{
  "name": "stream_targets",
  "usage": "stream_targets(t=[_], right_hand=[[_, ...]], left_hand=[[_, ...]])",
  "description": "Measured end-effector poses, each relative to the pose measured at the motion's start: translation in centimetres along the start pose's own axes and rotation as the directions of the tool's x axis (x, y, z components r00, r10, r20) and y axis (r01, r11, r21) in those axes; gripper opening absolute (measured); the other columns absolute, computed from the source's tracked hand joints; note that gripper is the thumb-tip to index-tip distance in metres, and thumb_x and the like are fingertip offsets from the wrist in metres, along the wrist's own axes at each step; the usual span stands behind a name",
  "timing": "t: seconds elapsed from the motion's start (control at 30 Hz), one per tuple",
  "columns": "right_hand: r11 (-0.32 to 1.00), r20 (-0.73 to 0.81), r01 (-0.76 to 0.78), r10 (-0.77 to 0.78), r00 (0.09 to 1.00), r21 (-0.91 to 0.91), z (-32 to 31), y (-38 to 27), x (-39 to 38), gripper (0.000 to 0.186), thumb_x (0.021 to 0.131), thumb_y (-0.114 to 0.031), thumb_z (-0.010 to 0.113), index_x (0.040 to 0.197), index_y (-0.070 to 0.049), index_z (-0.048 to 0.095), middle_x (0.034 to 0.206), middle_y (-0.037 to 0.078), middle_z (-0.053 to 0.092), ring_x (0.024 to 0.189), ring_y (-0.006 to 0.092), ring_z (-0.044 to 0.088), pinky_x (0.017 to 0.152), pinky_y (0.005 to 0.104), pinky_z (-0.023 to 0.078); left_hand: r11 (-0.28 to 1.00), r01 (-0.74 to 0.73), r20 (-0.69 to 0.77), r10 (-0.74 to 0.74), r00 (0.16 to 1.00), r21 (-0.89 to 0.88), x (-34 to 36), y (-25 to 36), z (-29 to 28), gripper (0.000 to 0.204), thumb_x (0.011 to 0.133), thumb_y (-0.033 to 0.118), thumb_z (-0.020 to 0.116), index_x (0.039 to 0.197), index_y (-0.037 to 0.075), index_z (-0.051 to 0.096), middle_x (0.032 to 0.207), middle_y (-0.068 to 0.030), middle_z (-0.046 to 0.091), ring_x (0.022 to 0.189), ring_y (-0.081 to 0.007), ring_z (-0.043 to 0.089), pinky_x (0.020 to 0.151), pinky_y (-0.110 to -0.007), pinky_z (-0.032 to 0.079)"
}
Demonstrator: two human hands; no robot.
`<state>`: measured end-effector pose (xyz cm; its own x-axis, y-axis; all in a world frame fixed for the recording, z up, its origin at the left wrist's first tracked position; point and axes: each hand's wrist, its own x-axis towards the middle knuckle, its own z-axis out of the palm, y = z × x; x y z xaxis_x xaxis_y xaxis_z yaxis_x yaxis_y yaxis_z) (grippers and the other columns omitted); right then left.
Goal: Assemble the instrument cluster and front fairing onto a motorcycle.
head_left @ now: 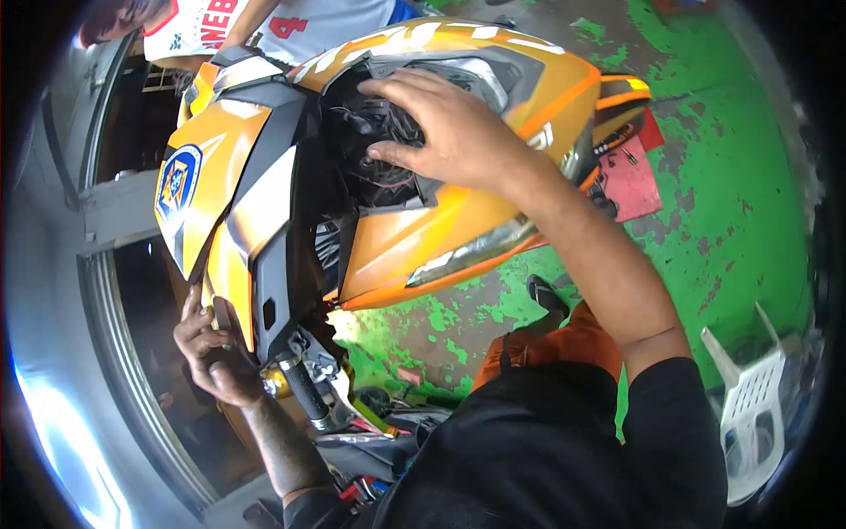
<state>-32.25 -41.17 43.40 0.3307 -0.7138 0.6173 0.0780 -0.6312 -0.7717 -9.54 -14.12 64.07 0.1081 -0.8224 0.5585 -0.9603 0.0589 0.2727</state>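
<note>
Fisheye view, black at the corners, with straight edges bowing toward a soft rim. White glare (70, 463) burns out at lower left; the green floor (718, 167) is brightly lit. Pale highlights streak the orange fairing (423, 242), while its open cavity (350, 176) lies in deep shadow.

Looks like a big orange motorbike (401, 242) with black and silver panels (264, 196), has a dark open hole (374, 181) on top, and sits above a patchy green floor (718, 176).
</note>
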Motion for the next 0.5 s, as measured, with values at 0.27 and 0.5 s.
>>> stream_targets(t=[0.27, 0.5], right_hand=[[1.000, 0.380, -0.004, 0.000, 0.925, 0.009, 4.7, -0.2, 3.8, 0.097, 0.078, -0.059, 0.081, 0.147, 0.001, 0.050, 0.154, 0.023, 0.046, 0.146, 0.0433, 0.039, 0.124, 0.0553, 0.027], [0.990, 0.545, -0.103, 0.033, 0.838, 0.099, 3.7, 1.1, 7.0, 0.094, 0.066, -0.046, 0.092, 0.139, 0.001, 0.057, 0.149, 0.022, 0.046, 0.135, 0.0404, 0.047, 0.117, 0.0497, 0.039]], left_hand=[[0.816, 0.570, 0.103, -0.577, 0.810, 0.094, 9.2, 5.9, 3.6, 0.091, 0.095, 0.055, 0.061, 0.165, 0.012, 0.022, 0.165, -0.0232, 0.029, 0.151, -0.0362, 0.035, 0.122, -0.053, 0.031], [0.718, 0.658, 0.047, -0.683, 0.729, 0.228, 10.4, 6.9, 5.6, 0.105, 0.088, 0.066, 0.067, 0.167, 0.019, 0.017, 0.168, -0.0201, 0.025, 0.153, -0.0353, 0.031, 0.120, -0.051, 0.035]])
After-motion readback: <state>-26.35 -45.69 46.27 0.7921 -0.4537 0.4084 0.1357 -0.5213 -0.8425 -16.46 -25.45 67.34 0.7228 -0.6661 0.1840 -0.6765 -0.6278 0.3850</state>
